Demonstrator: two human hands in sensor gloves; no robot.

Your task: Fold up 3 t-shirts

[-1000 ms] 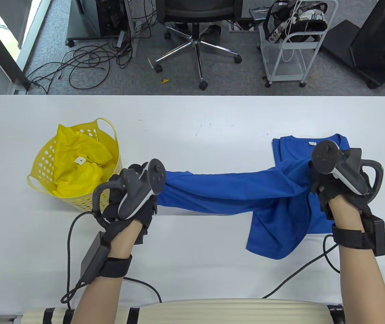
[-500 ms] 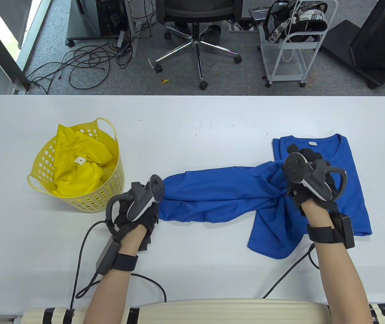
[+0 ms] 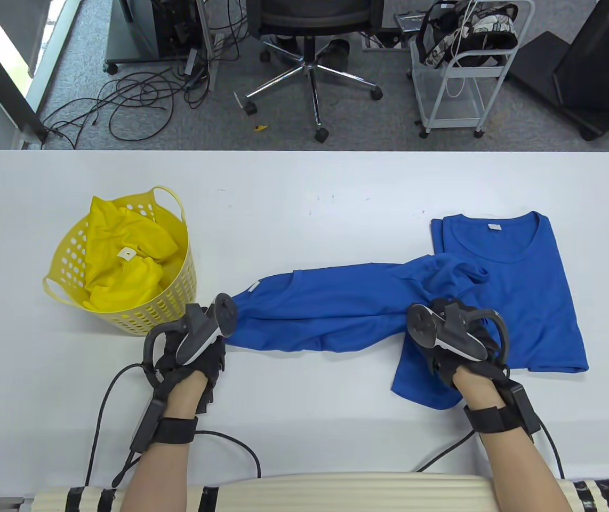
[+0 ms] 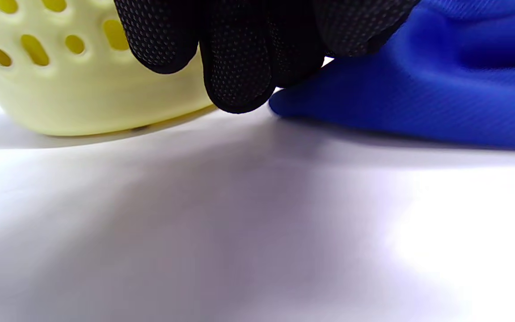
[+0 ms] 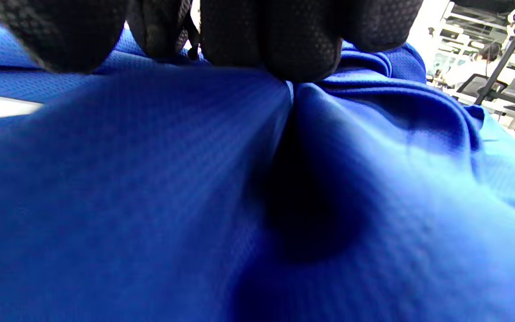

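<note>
I'm pinching the blue shirt [image 3: 336,309] in both my left hand [image 3: 192,346] and right hand [image 3: 456,346], keeping it taut while lowering toward the table's [image 3: 304,181] near edge.

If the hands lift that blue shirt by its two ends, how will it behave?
The blue shirt would probably sag: it already lies bunched and creased between the left hand and right hand. It looks thin and light, likely dragging its loose end.

Basket [image 3: 123,266] stands just left of left hand [image 3: 190,352], blocking that side. Blue shirt [image 3: 347,309] spreads between the hands. Bare table [image 3: 310,186] beyond and near edge.
</note>
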